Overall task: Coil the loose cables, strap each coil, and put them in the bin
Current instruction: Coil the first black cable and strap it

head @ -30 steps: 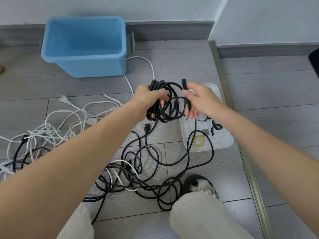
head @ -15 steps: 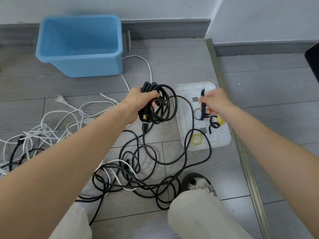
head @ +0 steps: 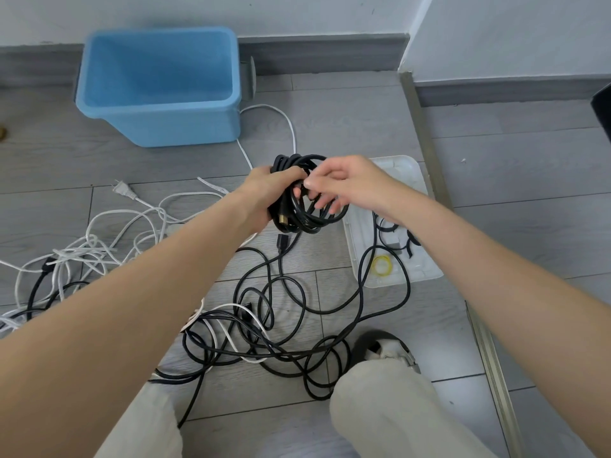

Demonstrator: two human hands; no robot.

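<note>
Coil [head: 305,206] of black cable sits bunched in our left hand [head: 264,193], fingers wrapped round its left side, above the floor [head: 330,127] between the tangle and the bin. Half a second ago our right hand [head: 350,186] was over the white tray [head: 413,173] pinching a strap; now it has come back to the coil, thumb and fingers curled among the loops, and whether it holds a strap we cannot tell. Glossy loops stand roughly upright, one tail dropping into the loose black cables [head: 281,325]. Beyond stands the blue bin [head: 158,127].
</note>
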